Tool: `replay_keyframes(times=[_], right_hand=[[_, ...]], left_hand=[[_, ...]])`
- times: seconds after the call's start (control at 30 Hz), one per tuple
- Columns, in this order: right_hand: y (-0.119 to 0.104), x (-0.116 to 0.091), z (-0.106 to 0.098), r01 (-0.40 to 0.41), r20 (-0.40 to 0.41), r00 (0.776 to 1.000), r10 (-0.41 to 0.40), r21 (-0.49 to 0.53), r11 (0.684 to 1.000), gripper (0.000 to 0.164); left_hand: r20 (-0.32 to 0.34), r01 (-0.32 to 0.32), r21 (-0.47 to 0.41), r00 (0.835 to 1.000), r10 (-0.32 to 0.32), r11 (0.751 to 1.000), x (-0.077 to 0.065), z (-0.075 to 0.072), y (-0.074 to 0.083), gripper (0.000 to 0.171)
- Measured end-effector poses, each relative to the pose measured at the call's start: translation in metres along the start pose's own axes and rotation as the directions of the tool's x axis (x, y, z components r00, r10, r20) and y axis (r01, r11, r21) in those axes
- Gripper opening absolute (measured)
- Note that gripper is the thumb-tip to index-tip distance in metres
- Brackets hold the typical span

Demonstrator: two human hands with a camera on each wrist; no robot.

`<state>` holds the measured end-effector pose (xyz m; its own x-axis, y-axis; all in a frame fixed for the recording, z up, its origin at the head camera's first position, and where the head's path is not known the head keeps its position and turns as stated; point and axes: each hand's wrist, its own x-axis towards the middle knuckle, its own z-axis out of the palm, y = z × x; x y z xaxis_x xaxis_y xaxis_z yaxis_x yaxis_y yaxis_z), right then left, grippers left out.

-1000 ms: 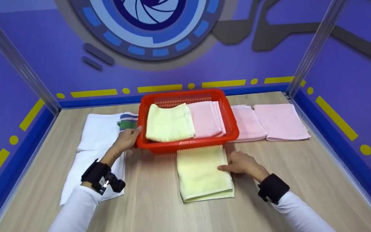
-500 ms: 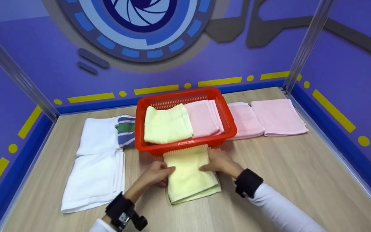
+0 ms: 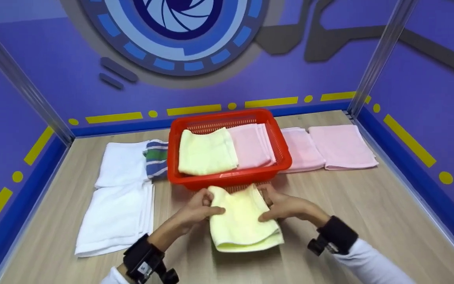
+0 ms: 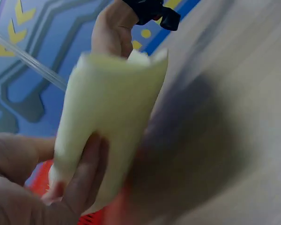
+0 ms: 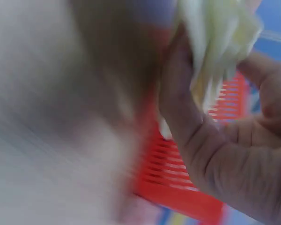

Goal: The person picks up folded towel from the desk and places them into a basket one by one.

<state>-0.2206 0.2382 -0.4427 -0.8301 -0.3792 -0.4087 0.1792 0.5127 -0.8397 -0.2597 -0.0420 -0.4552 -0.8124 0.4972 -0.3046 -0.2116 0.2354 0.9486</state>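
Note:
A folded pale yellow towel [image 3: 242, 225] is held up off the table in front of the basket, its sides bowed upward. My left hand [image 3: 199, 209] grips its left edge, thumb on top and fingers beneath. On the opposite edge my right hand [image 3: 284, 205] pinches it the same way. In the left wrist view, fingers [image 4: 86, 173] spread along the underside of the towel [image 4: 107, 103]. The right wrist view shows the towel's layered edge [image 5: 215, 42] between thumb and fingers. Just behind stands a red plastic basket [image 3: 227, 176] with another yellow towel [image 3: 207, 152] and a pink towel [image 3: 250, 146] in it.
Two folded white towels [image 3: 112, 221] lie at the left, with a striped towel [image 3: 157, 157] partly under the basket's left side. Folded pink towels [image 3: 343, 146] lie to the right of the basket. Blue-purple panels [image 3: 227, 86] wall the table [image 3: 187, 264] at back and sides.
My left hand has left the basket rim and taken the yellow towel's left edge. Both hands have lifted the towel from the table and its sides now curve up.

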Motion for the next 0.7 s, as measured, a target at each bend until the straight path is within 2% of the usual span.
replay_keyframes(times=[0.1, 0.17, 0.27, 0.37, 0.43, 0.47, 0.6, 0.7], right_hand=[[-0.03, -0.018, -0.02, 0.043, 0.122, 0.992, -0.029, -0.113, 0.993, 0.082], [-0.052, -0.024, -0.036, 0.119, 0.169, 0.981, -0.094, -0.143, 0.983, 0.077], [-0.079, -0.021, -0.057, 0.237, 0.1, 0.97, -0.224, -0.155, 0.959, 0.072], [-0.097, -0.003, -0.079, 0.308, -0.019, 0.948, -0.318, -0.197, 0.931, 0.072], [-0.105, 0.015, -0.094, 0.302, -0.091, 0.941, -0.325, -0.205, 0.931, 0.07], [-0.107, 0.026, -0.101, 0.276, -0.127, 0.944, -0.304, -0.202, 0.94, 0.067], [-0.11, 0.071, -0.12, 0.1, -0.256, 0.959, -0.121, -0.093, 0.991, 0.047], [-0.104, 0.098, -0.126, -0.061, -0.326, 0.944, 0.059, 0.004, 0.998, 0.036]], left_hand=[[0.174, -0.045, 0.033, 0.984, 0.039, 0.998, -0.009, -0.007, 0.031, 0.038], [0.216, -0.114, 0.075, 0.972, 0.095, 0.991, -0.011, -0.014, 0.058, 0.036], [0.184, -0.212, 0.09, 0.964, 0.193, 0.973, -0.002, -0.028, 0.097, 0.033], [0.082, -0.241, 0.112, 0.969, 0.233, 0.964, 0.017, -0.044, 0.128, 0.031], [0.009, -0.203, 0.113, 0.979, 0.203, 0.973, 0.036, -0.054, 0.142, 0.031], [-0.03, -0.173, 0.119, 0.984, 0.178, 0.978, 0.046, -0.059, 0.147, 0.031], [-0.132, -0.021, 0.113, 0.991, 0.036, 0.993, 0.094, -0.073, 0.153, 0.032], [-0.162, 0.098, 0.089, 0.983, -0.082, 0.991, 0.126, -0.07, 0.146, 0.03]])
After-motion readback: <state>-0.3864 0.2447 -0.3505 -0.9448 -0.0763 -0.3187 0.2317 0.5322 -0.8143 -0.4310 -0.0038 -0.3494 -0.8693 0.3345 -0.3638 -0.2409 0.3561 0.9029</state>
